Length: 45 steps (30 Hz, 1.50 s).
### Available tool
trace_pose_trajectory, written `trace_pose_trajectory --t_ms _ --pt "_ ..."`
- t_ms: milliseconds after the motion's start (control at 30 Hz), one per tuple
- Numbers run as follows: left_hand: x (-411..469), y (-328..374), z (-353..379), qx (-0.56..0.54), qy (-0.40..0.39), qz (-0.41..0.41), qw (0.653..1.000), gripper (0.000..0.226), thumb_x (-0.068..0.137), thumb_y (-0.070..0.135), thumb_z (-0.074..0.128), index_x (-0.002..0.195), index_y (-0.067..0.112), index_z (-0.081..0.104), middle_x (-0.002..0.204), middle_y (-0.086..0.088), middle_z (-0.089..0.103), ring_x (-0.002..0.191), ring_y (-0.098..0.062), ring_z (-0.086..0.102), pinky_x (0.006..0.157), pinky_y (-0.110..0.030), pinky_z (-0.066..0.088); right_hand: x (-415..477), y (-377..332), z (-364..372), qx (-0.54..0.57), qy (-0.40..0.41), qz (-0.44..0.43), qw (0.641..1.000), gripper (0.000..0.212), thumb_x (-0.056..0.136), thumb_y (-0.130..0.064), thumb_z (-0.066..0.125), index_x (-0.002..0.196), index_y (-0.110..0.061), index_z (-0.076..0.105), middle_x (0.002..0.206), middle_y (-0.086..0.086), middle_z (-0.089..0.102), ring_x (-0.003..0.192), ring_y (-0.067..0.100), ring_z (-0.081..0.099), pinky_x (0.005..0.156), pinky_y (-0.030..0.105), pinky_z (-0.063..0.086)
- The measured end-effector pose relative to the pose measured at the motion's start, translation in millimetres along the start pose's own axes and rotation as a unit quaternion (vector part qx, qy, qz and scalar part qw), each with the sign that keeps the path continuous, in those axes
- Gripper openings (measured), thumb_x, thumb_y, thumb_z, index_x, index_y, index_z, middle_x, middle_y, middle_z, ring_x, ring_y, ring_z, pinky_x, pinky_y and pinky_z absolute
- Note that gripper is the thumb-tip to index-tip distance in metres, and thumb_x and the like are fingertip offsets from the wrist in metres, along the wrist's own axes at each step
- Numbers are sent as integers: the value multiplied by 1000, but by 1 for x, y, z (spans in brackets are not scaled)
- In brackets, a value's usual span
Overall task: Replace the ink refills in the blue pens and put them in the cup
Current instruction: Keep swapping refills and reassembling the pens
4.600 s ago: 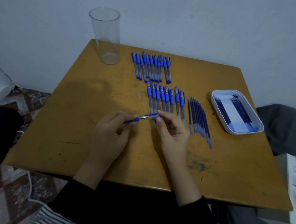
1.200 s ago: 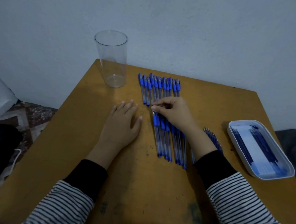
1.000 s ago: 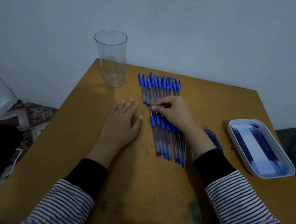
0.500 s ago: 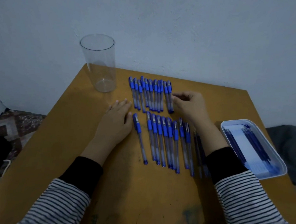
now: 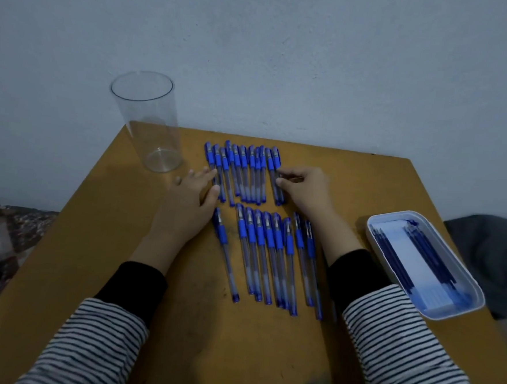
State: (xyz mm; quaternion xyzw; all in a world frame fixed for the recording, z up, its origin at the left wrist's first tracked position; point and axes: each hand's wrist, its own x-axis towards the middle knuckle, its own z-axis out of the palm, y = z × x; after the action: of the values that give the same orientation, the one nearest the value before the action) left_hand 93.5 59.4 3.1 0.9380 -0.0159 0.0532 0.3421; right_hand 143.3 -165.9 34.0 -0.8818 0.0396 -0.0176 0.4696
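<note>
R hand (image 5: 303,192) pinches the end pen (image 5: 274,163) of the far row, L hand (image 5: 186,206) lies flat, fingers straight, on the surface (image 5: 366,184) beside it, cup (image 5: 149,124) at far left; pen looks light, stiff, slick, apt to roll, so hold by the rubber grip.

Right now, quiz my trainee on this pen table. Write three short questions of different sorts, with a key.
1. True or false: the clear cup stands empty.
2. Where does the white refill tray lie? A) left of the cup B) near the table's right edge C) between the two pen rows
3. Fill in: the right hand pinches the rightmost pen of the ____ row.

Key: 1 true; 2 B; 3 far.
</note>
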Motion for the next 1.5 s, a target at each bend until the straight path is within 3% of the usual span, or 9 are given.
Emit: trace_pose_trajectory --t_ms 500,667,767,933,1100,1267,1367,1433,1500 --pt "-1 1 0 -1 4 -5 1000 46 107 29 45 152 23 44 159 -1 41 152 -22 26 123 -32 11 -2 -2 -5 -46 3 23 999 26 92 -11 67 119 -12 71 116 3 68 86 6 59 71 13 47" --pt "-3 -4 -2 -17 -11 -34 999 47 107 38 43 153 30 43 159 -4 42 152 -26 25 123 -42 20 -10 3 -16 116 -2 99 988 21 93 -11 67 112 -15 73 110 6 71 101 18 65 90 32 55" --pt "-12 4 -5 -25 -10 -41 999 47 108 34 41 154 26 42 159 -4 40 153 -22 23 124 -36 14 -20 11 -22 226 -8 119 967 20 91 -9 68 110 -12 74 104 8 74 102 24 69 96 42 55" --pt "-38 2 -8 -35 -5 -58 998 48 108 40 40 153 26 42 160 -3 38 153 -21 21 123 -41 19 -55 4 -25 362 -36 98 926 25 91 0 65 115 -5 70 105 12 75 96 24 70 86 33 58" --pt "-75 7 -10 -44 24 -47 998 45 108 35 39 151 22 46 157 -1 43 150 -19 29 124 -39 22 -106 -8 -18 363 -61 68 927 27 89 -5 68 114 -15 72 112 3 74 109 21 68 98 40 54" --pt "-115 20 -10 -99 71 -1 993 42 106 34 44 147 24 52 132 -10 66 125 -25 58 109 -38 45 -159 -17 -4 339 -69 39 937 28 89 -9 70 115 -18 73 110 -4 75 107 11 68 97 35 54" --pt "-128 27 -5 -152 74 16 985 47 102 42 42 147 29 49 131 6 64 118 7 56 97 -3 37 -183 -15 5 323 -69 31 943 27 89 -8 70 112 -21 74 104 -11 76 100 2 69 89 23 55" --pt "-132 30 -2 -175 68 36 982 48 102 40 42 148 28 46 142 14 54 121 27 41 98 4 28 -196 -10 12 312 -73 32 947 26 89 -8 70 110 -23 74 102 -12 76 99 2 69 86 22 56" --pt "-137 31 1 -184 61 50 980 45 105 30 45 150 24 44 142 16 50 122 31 36 99 4 26 -208 -5 17 311 -80 27 947 26 89 -7 70 111 -20 74 101 -10 76 97 4 70 82 20 56"
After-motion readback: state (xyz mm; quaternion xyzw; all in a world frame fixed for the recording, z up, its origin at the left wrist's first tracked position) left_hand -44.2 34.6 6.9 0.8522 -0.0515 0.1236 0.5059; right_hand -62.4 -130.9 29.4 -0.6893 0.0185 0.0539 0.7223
